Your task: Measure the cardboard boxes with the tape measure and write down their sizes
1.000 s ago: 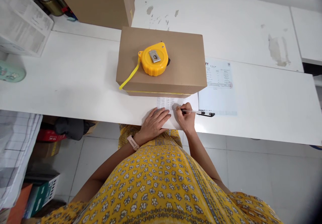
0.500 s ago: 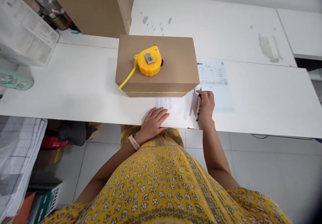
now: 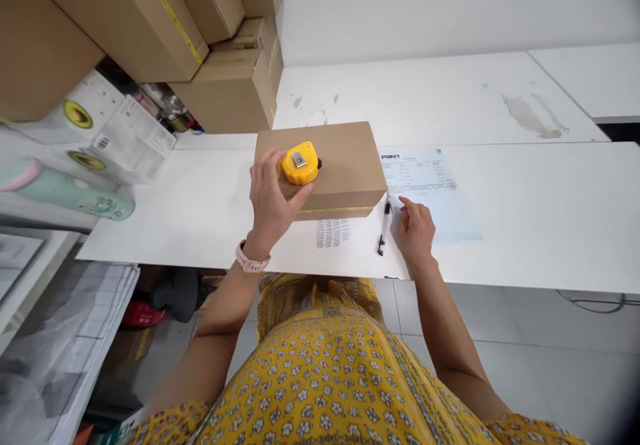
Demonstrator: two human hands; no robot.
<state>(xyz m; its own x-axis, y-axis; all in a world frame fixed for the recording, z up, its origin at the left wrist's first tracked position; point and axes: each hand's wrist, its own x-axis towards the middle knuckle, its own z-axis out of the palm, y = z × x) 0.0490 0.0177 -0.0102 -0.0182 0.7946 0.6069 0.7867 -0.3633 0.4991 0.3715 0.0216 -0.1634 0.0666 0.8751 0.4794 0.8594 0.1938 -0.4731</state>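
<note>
Tape measure (image 3: 301,166) on top of the cardboard box (image 3: 345,161); left hand (image 3: 271,198) beside it, grip loosely spread, contact uncertain. Right hand (image 3: 416,233) right of the box, grip empty, pen (image 3: 385,227) alongside. Step in hand, apparently: pickup of the tape measure. Next requirement, presumably: closure of the left grip around it. White surface (image 3: 190,228) beneath the box; printed sheet (image 3: 417,177) to its right; stacked cartons (image 3: 225,95) behind-left; wall (image 3: 425,11) beyond.

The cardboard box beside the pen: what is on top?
A yellow tape measure lies on the cardboard box, the left hand at its left edge. The surface under both is covered.
</note>
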